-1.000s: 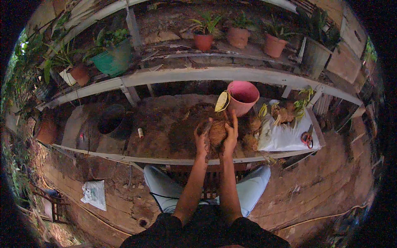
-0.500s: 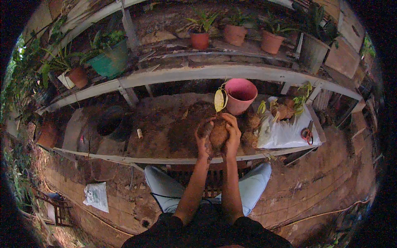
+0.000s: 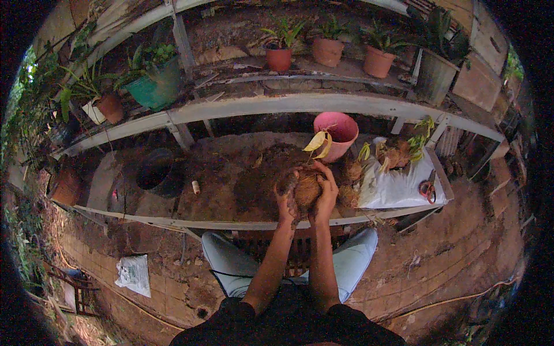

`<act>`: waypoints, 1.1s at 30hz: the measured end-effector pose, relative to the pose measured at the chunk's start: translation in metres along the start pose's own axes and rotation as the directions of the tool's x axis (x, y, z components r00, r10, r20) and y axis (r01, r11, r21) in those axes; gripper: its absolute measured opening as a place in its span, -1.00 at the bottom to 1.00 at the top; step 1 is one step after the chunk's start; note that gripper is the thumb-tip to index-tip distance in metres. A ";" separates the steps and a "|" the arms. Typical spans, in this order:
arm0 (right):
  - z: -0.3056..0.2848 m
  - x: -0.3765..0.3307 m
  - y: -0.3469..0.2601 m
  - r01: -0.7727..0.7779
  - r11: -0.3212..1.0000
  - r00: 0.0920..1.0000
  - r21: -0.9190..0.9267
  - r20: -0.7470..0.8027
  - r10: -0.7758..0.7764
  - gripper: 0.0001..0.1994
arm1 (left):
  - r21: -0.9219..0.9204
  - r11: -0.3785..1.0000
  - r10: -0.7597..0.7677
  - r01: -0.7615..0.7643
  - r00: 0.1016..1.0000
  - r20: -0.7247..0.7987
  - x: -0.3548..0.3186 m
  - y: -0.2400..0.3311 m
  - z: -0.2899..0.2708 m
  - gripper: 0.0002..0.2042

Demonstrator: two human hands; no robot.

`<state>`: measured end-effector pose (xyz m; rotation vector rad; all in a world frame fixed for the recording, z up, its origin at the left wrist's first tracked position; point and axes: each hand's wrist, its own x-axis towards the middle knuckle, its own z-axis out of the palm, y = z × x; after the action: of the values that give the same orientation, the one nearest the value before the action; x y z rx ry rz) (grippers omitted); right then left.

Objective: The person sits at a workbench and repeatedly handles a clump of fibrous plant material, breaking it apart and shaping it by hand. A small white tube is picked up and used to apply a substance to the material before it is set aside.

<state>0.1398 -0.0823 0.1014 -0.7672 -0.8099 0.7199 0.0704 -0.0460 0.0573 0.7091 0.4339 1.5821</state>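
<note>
Item: one fibrous root ball (image 3: 307, 192), bearing a leafy stem, held between two bare hands above the near middle of the workbench (image 3: 208, 209), in front of the pink pot (image 3: 343, 149); whether its underside touches the bench cannot be told. Hands: left hand (image 3: 286, 191), soil-smeared, cupped against the ball's left side; right hand (image 3: 326, 193) curved round its right side, fingers bent over toward the top; neither pinching, both closed about the ball. Handling, as judged: best pressed with whole palms, evenly from both sides, and turned a little between squeezes so that no flank flattens; fingers kept off the stem's base, where a knock could loosen it; kept low over the bench, so that crumbs drop onto the dark soil (image 3: 247, 187). Appearance: roughly round, mid-brown, its surface matted and hairy like coconut fibre, much of it hidden by fingers. Foliage: pale yellow leaves (image 3: 315, 141) rising from the top, overlapping the pot in view; contact with it uncertain.
</note>
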 end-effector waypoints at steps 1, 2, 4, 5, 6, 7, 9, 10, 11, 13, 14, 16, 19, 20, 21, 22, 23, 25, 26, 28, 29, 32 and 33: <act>-0.003 0.001 0.003 0.016 0.998 0.999 0.065 0.042 -0.018 -0.69 | -0.068 0.997 -0.026 0.023 0.999 -0.044 -0.002 0.000 0.001 -0.80; -0.006 0.001 0.005 0.029 0.991 0.996 0.131 0.084 -0.040 -0.68 | -0.136 0.990 -0.056 0.044 0.995 -0.086 -0.004 0.001 0.003 -0.80; -0.005 0.001 0.004 0.073 0.995 0.997 0.063 0.020 -0.075 -0.67 | -0.221 0.972 -0.111 0.084 0.987 -0.114 -0.005 0.003 0.003 -0.78; -0.001 0.000 0.001 0.092 0.995 0.996 0.029 -0.008 -0.092 -0.66 | -0.238 0.965 -0.134 0.107 0.986 -0.101 -0.003 0.004 0.003 -0.77; 0.003 -0.003 -0.004 0.101 0.995 0.995 -0.016 -0.010 -0.101 -0.66 | -0.254 0.959 -0.156 0.130 0.984 -0.087 -0.003 0.005 0.003 -0.77; 0.008 -0.007 -0.012 0.110 0.992 0.994 -0.060 -0.008 -0.111 -0.66 | -0.245 0.954 -0.194 0.173 0.979 -0.065 -0.002 0.003 -0.002 -0.73; 0.013 -0.009 -0.016 0.122 0.982 0.992 -0.145 -0.016 -0.126 -0.68 | -0.225 0.940 -0.268 0.257 0.963 -0.021 -0.001 -0.003 -0.011 -0.64; 0.009 -0.006 -0.016 0.125 0.973 0.990 -0.195 -0.040 -0.135 -0.69 | -0.236 0.933 -0.273 0.270 0.962 0.020 -0.005 -0.001 -0.003 -0.62; 0.006 -0.005 -0.013 0.118 0.962 0.989 -0.244 -0.059 -0.136 -0.71 | -0.248 0.927 -0.277 0.281 0.960 0.051 -0.012 0.008 0.007 -0.60; 0.001 -0.006 -0.013 0.073 0.964 0.997 -0.254 -0.001 -0.076 -0.72 | -0.321 0.886 -0.309 0.334 0.943 0.126 -0.013 0.006 0.003 -0.57; 0.003 -0.006 -0.015 0.055 0.966 0.998 -0.254 0.035 -0.048 -0.72 | -0.376 0.848 -0.332 0.374 0.927 0.173 -0.007 -0.005 -0.016 -0.55; -0.001 -0.002 -0.012 0.101 0.982 0.991 -0.158 0.098 -0.086 -0.65 | -0.377 0.835 -0.369 0.400 0.916 0.154 -0.005 -0.010 -0.019 -0.57; -0.007 0.000 -0.008 0.073 0.996 0.983 0.043 0.166 -0.079 -0.58 | -0.274 0.896 -0.368 0.351 0.930 -0.010 -0.008 -0.003 -0.005 -0.63; -0.006 -0.001 -0.009 0.045 0.992 0.980 0.117 0.190 -0.067 -0.57 | -0.283 0.894 -0.368 0.347 0.929 -0.025 -0.005 -0.007 -0.010 -0.63; -0.004 -0.002 -0.009 0.079 0.997 0.985 0.015 0.156 -0.081 -0.60 | -0.292 0.893 -0.369 0.343 0.928 -0.040 -0.004 -0.010 -0.014 -0.63; 0.002 -0.005 -0.013 0.108 0.990 0.988 -0.090 0.120 -0.097 -0.62 | -0.336 0.884 -0.343 0.325 0.939 0.007 -0.005 -0.011 -0.016 -0.65; 0.007 -0.007 -0.015 0.132 0.972 0.989 -0.195 0.086 -0.117 -0.65 | -0.381 0.872 -0.313 0.309 0.948 0.053 -0.007 -0.011 -0.020 -0.67; 0.012 -0.009 -0.017 0.401 0.768 0.916 -0.499 0.242 -0.320 -0.72 | -0.382 0.894 -0.237 0.234 0.971 0.039 -0.009 -0.013 -0.023 -0.71; 0.015 -0.011 -0.019 0.516 0.603 0.856 -0.608 0.341 -0.389 -0.73 | -0.335 0.926 -0.191 0.174 0.981 -0.018 -0.009 -0.014 -0.024 -0.73; 0.022 -0.012 -0.018 0.590 0.528 0.803 -0.611 0.380 -0.459 -0.77 | -0.197 0.972 -0.146 0.126 0.985 -0.089 -0.006 -0.017 -0.029 -0.75; 0.023 -0.012 -0.015 0.576 0.548 0.813 -0.607 0.352 -0.464 -0.79 | -0.111 0.984 -0.148 0.137 0.983 -0.106 -0.001 -0.019 -0.035 -0.75; 0.018 -0.014 -0.009 0.443 0.622 0.877 -0.646 0.166 -0.452 -0.88 | -0.035 0.978 -0.206 0.205 0.978 -0.032 -0.001 -0.006 -0.024 -0.68; 0.016 -0.015 -0.012 0.392 0.675 0.898 -0.625 0.099 -0.430 -0.89 | -0.052 0.986 -0.161 0.159 0.986 -0.031 -0.003 -0.003 -0.014 -0.65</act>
<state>0.1225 -0.0954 0.1129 -1.1518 -1.1497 -0.0159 0.0632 -0.0472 0.0442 0.5945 0.4646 1.4504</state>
